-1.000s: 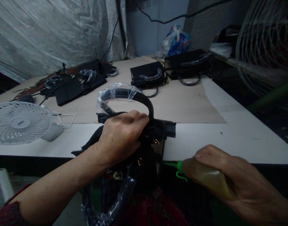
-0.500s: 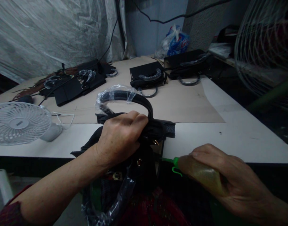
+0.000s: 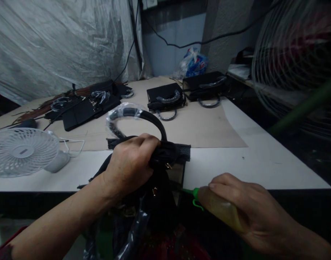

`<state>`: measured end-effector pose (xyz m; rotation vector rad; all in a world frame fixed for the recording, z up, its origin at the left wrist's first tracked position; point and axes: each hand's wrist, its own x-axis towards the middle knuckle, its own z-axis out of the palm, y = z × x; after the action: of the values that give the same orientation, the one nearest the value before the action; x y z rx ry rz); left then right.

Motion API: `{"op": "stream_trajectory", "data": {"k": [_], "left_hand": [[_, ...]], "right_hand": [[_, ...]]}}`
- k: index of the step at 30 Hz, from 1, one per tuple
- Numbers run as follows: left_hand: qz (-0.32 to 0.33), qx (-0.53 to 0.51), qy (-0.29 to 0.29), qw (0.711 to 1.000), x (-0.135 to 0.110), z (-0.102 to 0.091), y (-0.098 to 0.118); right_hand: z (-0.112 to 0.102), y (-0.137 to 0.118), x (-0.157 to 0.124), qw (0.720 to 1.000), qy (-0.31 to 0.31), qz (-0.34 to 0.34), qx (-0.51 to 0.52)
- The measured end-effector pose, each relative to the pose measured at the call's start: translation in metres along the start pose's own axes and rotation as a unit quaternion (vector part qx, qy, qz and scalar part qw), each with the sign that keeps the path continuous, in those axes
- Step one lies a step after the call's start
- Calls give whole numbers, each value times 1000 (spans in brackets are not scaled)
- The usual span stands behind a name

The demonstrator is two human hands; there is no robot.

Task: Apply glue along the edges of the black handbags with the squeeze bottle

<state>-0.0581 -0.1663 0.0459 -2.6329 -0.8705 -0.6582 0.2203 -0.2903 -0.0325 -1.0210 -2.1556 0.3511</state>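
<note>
My left hand (image 3: 131, 164) is closed around the top of a black handbag (image 3: 165, 187) at the table's front edge. One plastic-wrapped handle (image 3: 127, 112) of the bag arches up behind my knuckles; the other wrapped handle (image 3: 135, 231) hangs down toward my lap. In my right hand (image 3: 243, 207) is a squeeze bottle (image 3: 222, 209) of yellowish liquid, its green nozzle (image 3: 195, 194) pointing left at the bag's side. The nozzle's tip is lost in the dark against the bag. Small gold-coloured fittings show on the bag.
A white desk fan (image 3: 24, 151) stands at the left. Black handbags with wrapped handles lie on brown paper (image 3: 203, 133): one bag (image 3: 165, 95) at centre, another bag (image 3: 203, 85) behind, more at left. A large wire-caged fan (image 3: 297, 72) is at right.
The camera view has shifted, so the table and its contents sit lower in the picture. Both hands keep their holds, and the bottle still points at the bag.
</note>
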Motion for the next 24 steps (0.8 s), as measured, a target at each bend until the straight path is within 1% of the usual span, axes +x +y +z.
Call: {"op": "stream_trajectory", "data": {"k": [1, 3, 6, 9, 12, 14, 17, 20, 22, 24], "left_hand": [[-8, 4, 3, 1000, 3, -6, -2], [-31, 20, 5, 999, 13, -19, -6], [-75, 57, -18, 995, 32, -39, -8], [-106, 87, -36, 990, 53, -55, -7], [-125, 105, -22, 986, 67, -62, -8], [-121, 109, -2, 987, 69, -58, -7], [-81, 76, 13, 994, 59, -40, -3], [-55, -18, 14, 998, 36, -18, 8], [-71, -79, 9, 994, 20, -8, 17], [-99, -116, 9, 988, 7, -3, 26]], "right_hand": [[-2, -1, -1, 1000, -4, 9, 4], [-7, 0, -5, 999, 19, 23, -14], [-15, 3, -14, 992, 91, 41, -76], [-19, 10, -20, 988, 132, 61, -57], [-16, 18, -21, 972, 210, 88, -56], [-15, 23, -21, 959, 252, 106, -77], [-15, 30, -21, 947, 275, 133, -104], [-14, 38, -22, 943, 269, 164, -111], [-10, 44, -23, 949, 247, 173, -87], [-5, 49, -24, 955, 227, 181, -55]]}}
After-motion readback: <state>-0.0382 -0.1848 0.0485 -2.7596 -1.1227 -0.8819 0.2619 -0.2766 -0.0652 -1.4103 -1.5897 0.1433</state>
